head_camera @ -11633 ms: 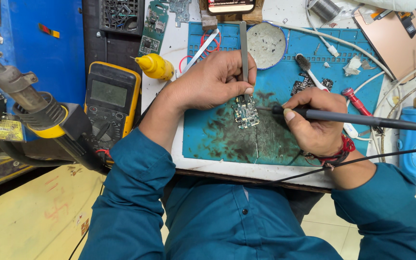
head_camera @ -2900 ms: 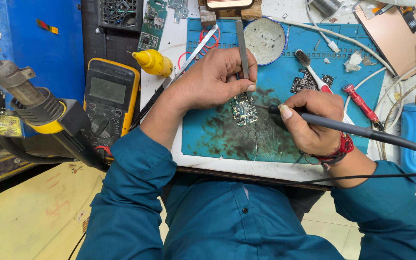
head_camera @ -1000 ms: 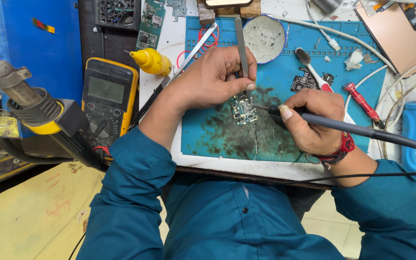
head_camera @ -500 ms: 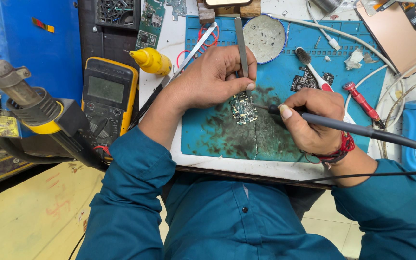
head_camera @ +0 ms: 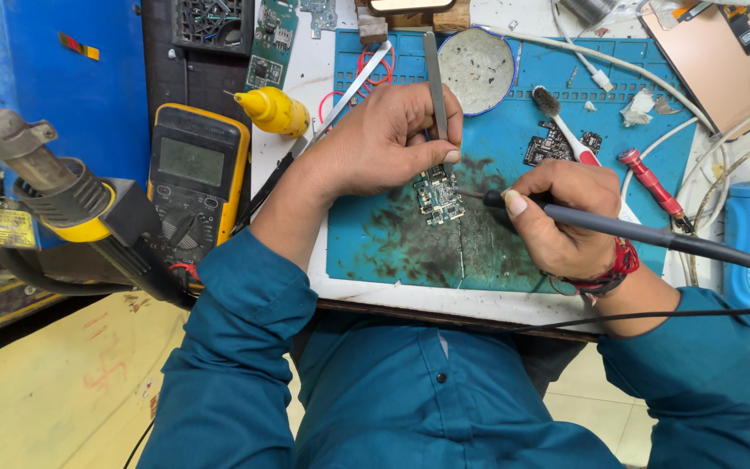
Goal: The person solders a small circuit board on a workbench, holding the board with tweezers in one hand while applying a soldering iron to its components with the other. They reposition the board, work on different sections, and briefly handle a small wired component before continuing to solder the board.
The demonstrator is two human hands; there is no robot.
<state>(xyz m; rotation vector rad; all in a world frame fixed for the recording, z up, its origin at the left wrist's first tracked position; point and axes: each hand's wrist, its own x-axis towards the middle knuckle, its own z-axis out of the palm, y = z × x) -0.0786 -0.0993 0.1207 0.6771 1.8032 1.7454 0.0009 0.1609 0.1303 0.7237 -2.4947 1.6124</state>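
Note:
A small green circuit board (head_camera: 438,196) lies on the stained blue work mat (head_camera: 514,130). My left hand (head_camera: 384,139) grips metal tweezers (head_camera: 435,78) whose tips press down on the board's upper edge. My right hand (head_camera: 562,217) holds a dark soldering iron (head_camera: 618,228) like a pen, its tip touching the board's right side. The iron's grey cable runs off to the right. Both arms wear teal sleeves.
A yellow multimeter (head_camera: 197,178) and a yellow squeeze bottle (head_camera: 273,110) sit left of the mat. A hot-air gun (head_camera: 41,178) rests at far left. On the mat lie a round dish (head_camera: 476,59), a toothbrush (head_camera: 562,126), a red screwdriver (head_camera: 648,181) and another board (head_camera: 553,143).
Over the earlier frames the soldering iron's tip shifted slightly along the board's right side; the left hand kept the tweezers pressed on the board.

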